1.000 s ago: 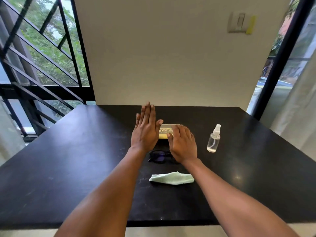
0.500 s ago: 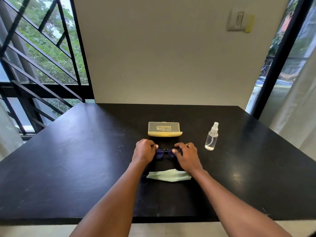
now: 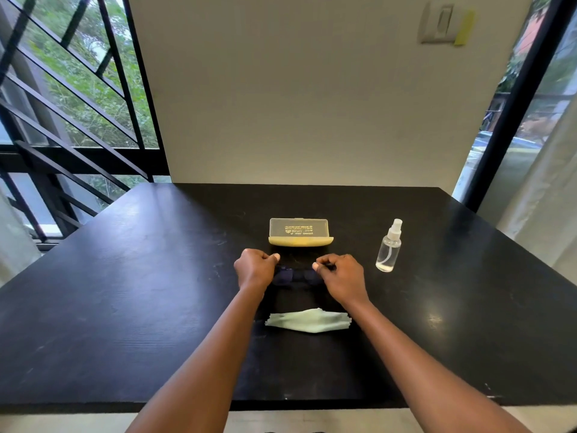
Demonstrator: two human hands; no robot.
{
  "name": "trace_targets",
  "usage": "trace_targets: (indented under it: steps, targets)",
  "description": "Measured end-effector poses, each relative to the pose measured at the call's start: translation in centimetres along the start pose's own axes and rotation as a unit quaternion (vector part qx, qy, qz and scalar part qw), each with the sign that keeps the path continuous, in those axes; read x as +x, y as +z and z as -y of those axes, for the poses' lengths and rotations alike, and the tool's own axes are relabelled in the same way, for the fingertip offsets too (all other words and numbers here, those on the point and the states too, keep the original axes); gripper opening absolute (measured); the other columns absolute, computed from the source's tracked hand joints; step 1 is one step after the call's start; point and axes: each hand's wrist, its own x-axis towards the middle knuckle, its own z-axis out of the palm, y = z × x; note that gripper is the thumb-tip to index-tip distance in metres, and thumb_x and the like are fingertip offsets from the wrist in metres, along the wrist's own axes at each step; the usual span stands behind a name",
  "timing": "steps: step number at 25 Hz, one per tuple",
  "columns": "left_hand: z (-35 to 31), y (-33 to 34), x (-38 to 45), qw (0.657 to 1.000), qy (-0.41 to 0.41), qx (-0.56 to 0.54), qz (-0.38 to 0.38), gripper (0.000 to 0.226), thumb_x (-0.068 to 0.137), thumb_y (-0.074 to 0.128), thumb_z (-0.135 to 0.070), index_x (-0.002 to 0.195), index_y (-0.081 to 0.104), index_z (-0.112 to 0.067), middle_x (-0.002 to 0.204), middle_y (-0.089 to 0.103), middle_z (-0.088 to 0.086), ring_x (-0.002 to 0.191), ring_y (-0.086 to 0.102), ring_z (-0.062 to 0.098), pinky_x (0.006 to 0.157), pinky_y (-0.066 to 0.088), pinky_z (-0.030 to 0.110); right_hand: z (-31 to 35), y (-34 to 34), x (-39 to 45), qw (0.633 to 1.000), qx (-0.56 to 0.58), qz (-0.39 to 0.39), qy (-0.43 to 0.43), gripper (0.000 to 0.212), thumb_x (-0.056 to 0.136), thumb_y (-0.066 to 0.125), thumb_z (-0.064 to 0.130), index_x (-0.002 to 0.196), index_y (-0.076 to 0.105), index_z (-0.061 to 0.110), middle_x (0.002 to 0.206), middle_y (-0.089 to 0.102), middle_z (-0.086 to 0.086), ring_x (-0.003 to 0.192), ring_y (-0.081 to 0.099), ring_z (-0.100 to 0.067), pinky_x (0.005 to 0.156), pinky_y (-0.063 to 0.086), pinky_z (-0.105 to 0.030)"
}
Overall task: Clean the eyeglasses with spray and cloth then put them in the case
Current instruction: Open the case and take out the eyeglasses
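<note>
Dark-framed eyeglasses [image 3: 295, 275] are held between my two hands at the middle of the black table [image 3: 125, 307]. My left hand [image 3: 254, 268] grips the left end of the frame and my right hand [image 3: 340, 273] grips the right end. The temples are hidden by my fingers. A closed yellow and translucent glasses case [image 3: 300, 232] lies just beyond the hands. A small clear spray bottle [image 3: 388, 246] stands upright to the right. A folded pale green cloth [image 3: 309, 320] lies on the table between my forearms.
A white wall rises behind the table's far edge. Black window bars stand to the left and a black post with a curtain to the right. The near table edge runs under my forearms.
A second ago both hands were flat near the case. They drew back and closed on the two ends of the eyeglasses, which they now hold.
</note>
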Motion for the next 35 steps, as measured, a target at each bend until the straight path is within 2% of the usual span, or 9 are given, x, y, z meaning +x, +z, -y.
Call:
trace_targets:
  steps: [3,6,11,14,17,23,27,31,35]
  targets:
    - [-0.8,-0.7,0.2,0.999,-0.005,-0.042,-0.035,0.019,0.077,0.073,-0.018,0.063,0.063,-0.009,0.069,0.061,0.003,0.065,0.054,0.015,0.058,0.042,0.024,0.5,-0.2,0.6,0.999,0.034,-0.027,-0.005,0.013,0.084,0.065,0.028,0.086,0.072,0.017,0.086,0.062,-0.001,0.088,0.05,-0.008,0.071,0.031,-0.017]
    - [-1.5,-1.5,0.4,0.997,0.03,-0.073,-0.022,0.007,0.075,0.074,-0.013,0.078,0.069,-0.012,0.076,0.064,0.002,0.07,0.056,0.014,0.061,0.042,0.023,0.8,-0.5,1.2,0.996,0.043,-0.073,-0.02,0.013,0.083,0.067,0.025,0.081,0.071,0.013,0.086,0.053,0.001,0.079,0.05,-0.007,0.067,0.033,-0.008]
    - [-1.7,-2.0,0.6,0.982,0.191,0.001,0.004,0.021,0.08,0.069,-0.005,0.101,0.071,-0.005,0.098,0.069,0.011,0.086,0.062,0.018,0.082,0.05,0.024,1.3,-0.3,1.3,0.988,0.056,-0.129,-0.066,0.011,0.079,0.069,0.008,0.09,0.067,0.005,0.096,0.05,-0.004,0.08,0.053,-0.01,0.067,0.038,0.003]
    - [-1.1,-1.9,0.4,0.951,0.301,0.07,-0.017,0.019,0.084,0.064,-0.004,0.101,0.07,0.0,0.096,0.066,0.015,0.082,0.057,0.018,0.069,0.043,0.011,1.4,-0.1,1.3,0.986,0.062,-0.139,-0.065,0.018,0.08,0.069,0.007,0.097,0.064,0.005,0.101,0.048,-0.004,0.083,0.053,-0.01,0.066,0.04,0.0]
    - [-0.1,-1.4,0.1,0.939,0.332,0.089,-0.034,0.017,0.086,0.058,-0.001,0.097,0.071,0.002,0.089,0.063,0.017,0.083,0.053,0.024,0.065,0.039,0.018,1.1,0.3,1.0,0.984,0.062,-0.156,-0.059,0.016,0.08,0.069,0.007,0.094,0.065,0.004,0.098,0.048,-0.004,0.08,0.054,-0.011,0.067,0.039,-0.002]
    - [0.5,-0.1,0.2,0.954,0.275,0.068,-0.096,0.018,0.089,0.056,-0.007,0.098,0.071,-0.005,0.086,0.061,0.012,0.085,0.045,0.02,0.066,0.033,0.02,0.8,0.6,0.6,0.979,0.058,-0.18,-0.074,0.006,0.08,0.068,0.006,0.086,0.067,0.004,0.089,0.053,-0.005,0.075,0.055,-0.014,0.07,0.042,-0.019]
    - [-0.4,0.4,0.8,0.98,0.145,-0.036,-0.133,0.016,0.087,0.059,-0.011,0.098,0.07,-0.008,0.091,0.063,0.01,0.087,0.053,0.019,0.071,0.033,0.015,0.7,0.8,0.6,0.976,0.061,-0.193,-0.083,0.007,0.078,0.07,0.004,0.085,0.068,0.003,0.088,0.054,-0.006,0.074,0.055,-0.014,0.069,0.044,-0.021]
    - [-0.4,0.6,1.1,0.976,0.041,-0.193,-0.087,0.008,0.086,0.063,-0.019,0.09,0.068,-0.014,0.085,0.067,0.001,0.071,0.057,0.005,0.059,0.04,0.013,0.0,0.8,0.6,0.975,0.065,-0.198,-0.072,0.008,0.079,0.069,0.003,0.086,0.067,0.001,0.088,0.058,-0.012,0.075,0.058,-0.019,0.069,0.049,-0.027]
    - [-0.7,0.8,1.6,0.957,0.032,-0.283,-0.051,0.002,0.085,0.065,-0.018,0.086,0.066,-0.018,0.082,0.066,-0.001,0.078,0.059,0.01,0.068,0.048,0.021,-0.1,0.7,1.0,0.978,0.056,-0.187,-0.074,0.014,0.08,0.069,0.005,0.093,0.068,-0.001,0.09,0.057,-0.012,0.076,0.057,-0.019,0.071,0.045,-0.025]
